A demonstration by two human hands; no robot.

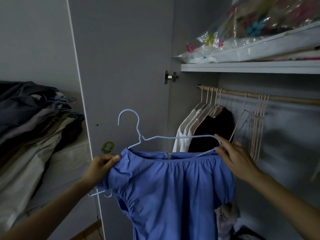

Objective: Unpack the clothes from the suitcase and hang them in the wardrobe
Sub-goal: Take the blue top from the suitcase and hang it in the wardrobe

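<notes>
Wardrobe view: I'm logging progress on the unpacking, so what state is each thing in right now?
Blue top: held up, partly threaded on its hanger, not yet hung.
Blue hanger: off the rail, tilted, left shoulder inside the neckline.
Left hand: gripping the top's shoulder.
Right hand: holding the hanger's right end.
Wardrobe door: open.
Rail: carries hung clothes and empty hangers.
Clothes pile: unhung, on hangers.

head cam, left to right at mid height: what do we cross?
Pile of clothes → open wardrobe door → left hand → blue top on the blue hanger → right hand → empty hangers on the rail.
</notes>
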